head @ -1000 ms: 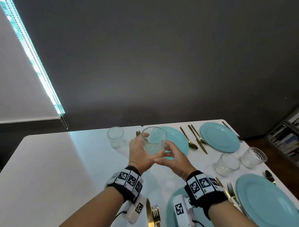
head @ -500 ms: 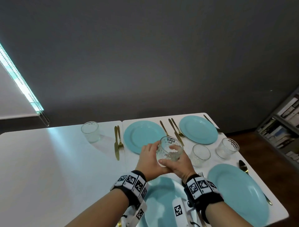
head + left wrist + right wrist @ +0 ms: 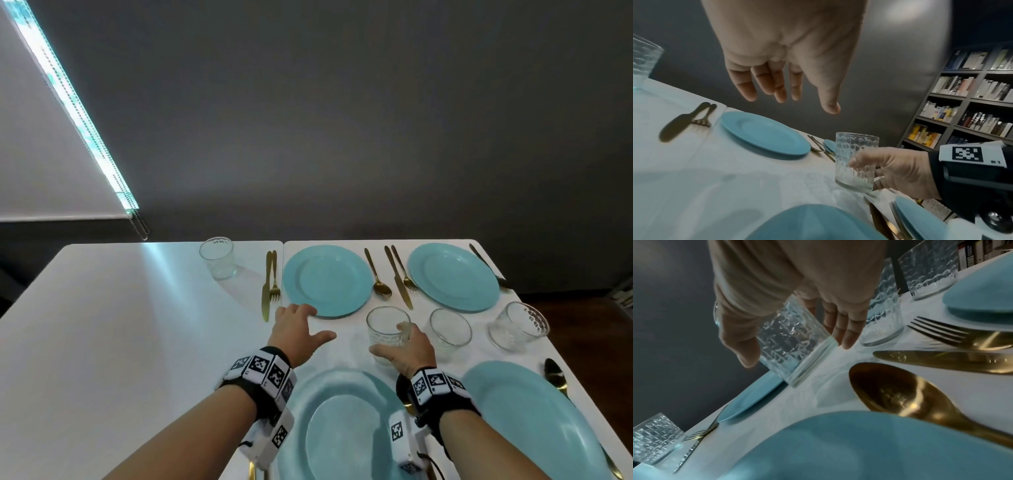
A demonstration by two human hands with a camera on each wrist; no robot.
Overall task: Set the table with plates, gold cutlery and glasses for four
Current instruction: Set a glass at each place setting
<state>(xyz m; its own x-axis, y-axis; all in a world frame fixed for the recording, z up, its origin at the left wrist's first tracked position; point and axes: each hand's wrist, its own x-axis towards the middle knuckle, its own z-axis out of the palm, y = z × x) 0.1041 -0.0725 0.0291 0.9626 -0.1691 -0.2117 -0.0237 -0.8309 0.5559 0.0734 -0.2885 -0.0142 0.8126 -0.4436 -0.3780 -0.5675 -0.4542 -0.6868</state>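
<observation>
Glass, a ribbed tumbler [image 3: 387, 330] pinched by the right hand [image 3: 407, 349], hovers just above the table [image 3: 120, 342] at the near plate's [image 3: 342, 428] one o'clock, awaiting release; the left hand [image 3: 296, 325] hangs spread, empty.

teal plates [image 3: 327, 279], gold cutlery [image 3: 397, 275], clear glasses [image 3: 387, 330] (faceted pattern), white table [image 3: 120, 325].

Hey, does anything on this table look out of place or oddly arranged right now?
Yes. The far-left glass stands alone left of the far-left plate, while two glasses bunch mid-table beside the glass held by the right hand.
</observation>
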